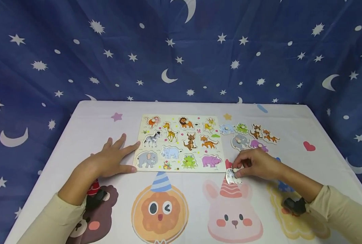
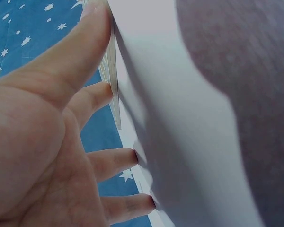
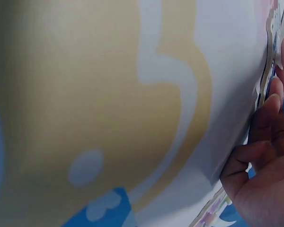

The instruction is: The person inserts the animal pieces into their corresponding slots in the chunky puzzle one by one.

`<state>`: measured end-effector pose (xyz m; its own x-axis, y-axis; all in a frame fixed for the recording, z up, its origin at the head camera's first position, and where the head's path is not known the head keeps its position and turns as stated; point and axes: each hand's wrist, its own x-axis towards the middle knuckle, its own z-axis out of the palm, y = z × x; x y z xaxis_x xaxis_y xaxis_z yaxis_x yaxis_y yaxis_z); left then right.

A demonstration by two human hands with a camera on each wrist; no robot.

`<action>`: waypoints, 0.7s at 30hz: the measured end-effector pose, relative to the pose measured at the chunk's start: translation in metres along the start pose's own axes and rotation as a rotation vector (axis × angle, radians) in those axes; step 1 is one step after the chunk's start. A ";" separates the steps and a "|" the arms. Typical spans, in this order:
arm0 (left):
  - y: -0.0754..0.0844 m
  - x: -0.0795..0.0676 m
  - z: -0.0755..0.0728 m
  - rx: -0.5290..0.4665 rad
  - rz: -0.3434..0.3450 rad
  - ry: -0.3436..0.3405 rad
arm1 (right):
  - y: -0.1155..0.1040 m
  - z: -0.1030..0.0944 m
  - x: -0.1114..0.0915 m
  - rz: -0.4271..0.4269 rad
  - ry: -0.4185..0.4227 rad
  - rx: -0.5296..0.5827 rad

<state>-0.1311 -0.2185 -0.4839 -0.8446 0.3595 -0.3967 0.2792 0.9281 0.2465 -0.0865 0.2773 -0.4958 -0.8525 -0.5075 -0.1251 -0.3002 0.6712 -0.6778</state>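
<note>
A wooden animal puzzle board (image 1: 178, 168) lies flat on the table. My left hand (image 1: 112, 159) has its fingers spread, with thumb and forefinger at the board's left edge and the other fingertips on the cloth. In the left wrist view, the thumb and a finger meet the side of the board. Just off the board's lower right corner, my right hand (image 1: 255, 164) pinches a zebra puzzle piece (image 1: 232, 178) by its small knob. Monkey, giraffe, lion and goat pieces with knobs sit in the board. A printed zebra (image 1: 152, 139) shows at the board's left.
Right of the board lie loose knobbed pieces: a rhino (image 1: 226, 129), a frog (image 1: 241, 128), a kangaroo (image 1: 256, 131), a tiger (image 1: 270, 136), an elephant (image 1: 239, 141) and a hippo (image 1: 258, 145). A blue starry curtain (image 1: 205, 78) hangs behind the white cartoon-printed tablecloth (image 1: 196, 203).
</note>
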 end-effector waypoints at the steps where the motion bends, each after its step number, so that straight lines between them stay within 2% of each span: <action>1: 0.000 0.000 0.000 0.004 0.001 0.003 | 0.000 0.001 0.000 0.001 0.009 -0.010; 6: 0.001 -0.001 -0.002 0.003 0.003 -0.003 | 0.002 0.005 0.000 0.017 0.042 -0.045; 14: 0.003 -0.002 -0.004 0.010 0.011 -0.009 | -0.001 0.005 0.001 0.061 0.028 -0.072; 21: 0.004 -0.003 -0.005 0.012 0.009 -0.008 | -0.003 0.004 0.001 0.041 0.025 -0.077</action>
<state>-0.1293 -0.2162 -0.4776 -0.8383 0.3683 -0.4019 0.2921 0.9260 0.2392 -0.0845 0.2724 -0.4968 -0.8750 -0.4654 -0.1331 -0.2954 0.7312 -0.6149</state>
